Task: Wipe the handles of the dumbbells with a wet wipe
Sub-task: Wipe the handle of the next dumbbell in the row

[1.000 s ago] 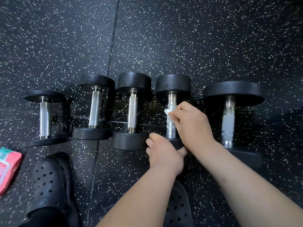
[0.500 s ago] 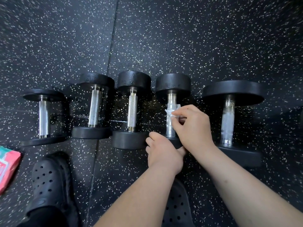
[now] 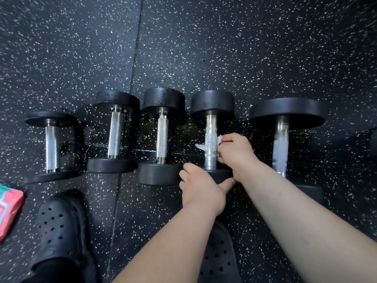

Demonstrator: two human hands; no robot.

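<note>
The right hand [image 3: 234, 152] has slid off the top of the handle [image 3: 211, 137] to its right side, so the bar shows now. The white wet wipe [image 3: 201, 147] goes behind the bar and pokes out on both sides. The right fingers pinch it. The left hand [image 3: 201, 190] still curls round the near end of this dumbbell [image 3: 212, 103], fourth from the left. The bar is bumpy silver metal, and the ends are round and black.
</note>
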